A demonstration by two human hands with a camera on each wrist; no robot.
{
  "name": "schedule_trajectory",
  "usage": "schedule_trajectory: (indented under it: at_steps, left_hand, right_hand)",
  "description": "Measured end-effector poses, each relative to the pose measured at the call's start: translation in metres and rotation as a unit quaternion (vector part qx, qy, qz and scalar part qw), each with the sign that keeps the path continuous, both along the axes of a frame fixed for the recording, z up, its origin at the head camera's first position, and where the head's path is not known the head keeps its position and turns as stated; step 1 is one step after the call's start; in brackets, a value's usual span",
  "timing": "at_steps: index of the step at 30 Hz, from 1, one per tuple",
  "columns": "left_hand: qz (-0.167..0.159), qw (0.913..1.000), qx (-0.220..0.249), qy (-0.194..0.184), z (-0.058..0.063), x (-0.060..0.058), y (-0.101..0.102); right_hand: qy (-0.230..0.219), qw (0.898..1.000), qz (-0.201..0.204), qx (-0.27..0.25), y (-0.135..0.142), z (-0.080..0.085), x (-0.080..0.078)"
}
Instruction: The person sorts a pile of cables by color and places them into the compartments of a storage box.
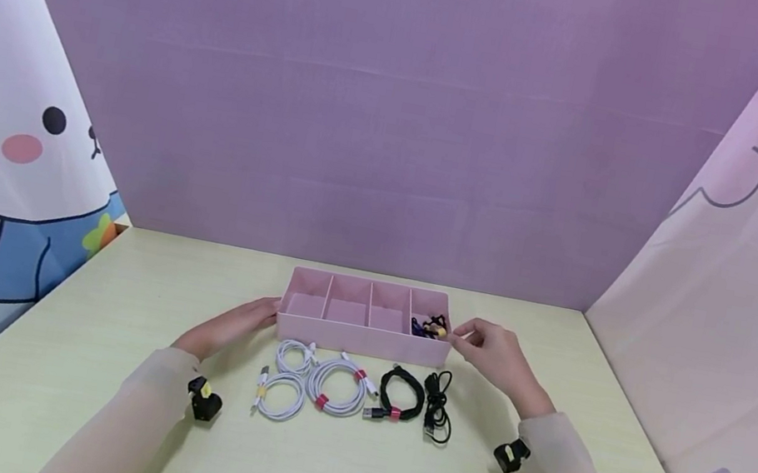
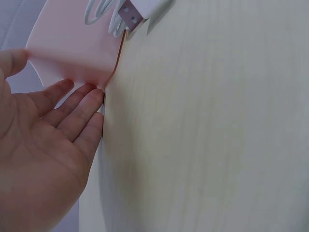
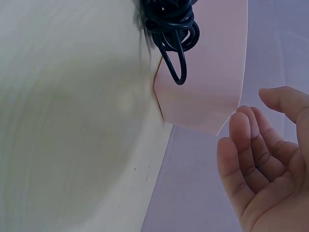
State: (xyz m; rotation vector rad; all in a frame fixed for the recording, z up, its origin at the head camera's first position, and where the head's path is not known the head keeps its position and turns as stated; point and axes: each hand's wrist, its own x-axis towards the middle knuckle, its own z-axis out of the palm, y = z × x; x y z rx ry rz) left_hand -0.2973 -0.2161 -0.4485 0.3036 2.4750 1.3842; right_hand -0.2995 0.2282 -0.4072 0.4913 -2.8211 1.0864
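Note:
A long pink box (image 1: 360, 341) with a row of open compartments lies across the table. My left hand (image 1: 237, 326) is at its left end; in the left wrist view the mostly straight fingers (image 2: 79, 113) touch the end wall. At the other end is my right hand (image 1: 498, 359), its fingertips right at the rim corner. The right wrist view shows that hand's thumb apart from its loosely bent fingers (image 3: 244, 154), with nothing between them. Small dark and yellow pieces (image 1: 430, 327) lie in the rightmost compartment, too small to identify; the other compartments hold nothing.
In front of the box lie coiled cables: a small white coil (image 1: 279, 355), another with a yellow tie (image 1: 277, 417), and a larger white coil (image 1: 336, 412) with red ties. Beside them are a black coil (image 1: 421, 403) and a black cable bundle (image 1: 438, 403). A purple backdrop (image 1: 380, 144) stands behind.

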Motion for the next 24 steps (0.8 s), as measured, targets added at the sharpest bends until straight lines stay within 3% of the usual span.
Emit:
schedule_trajectory:
  at_steps: [24]
  left_hand:
    - [-0.003,0.9999,0.015,-0.002,0.002,0.001,0.000]
  right_hand:
    - [-0.021,1.000,0.013,0.011,0.009,-0.006,0.018]
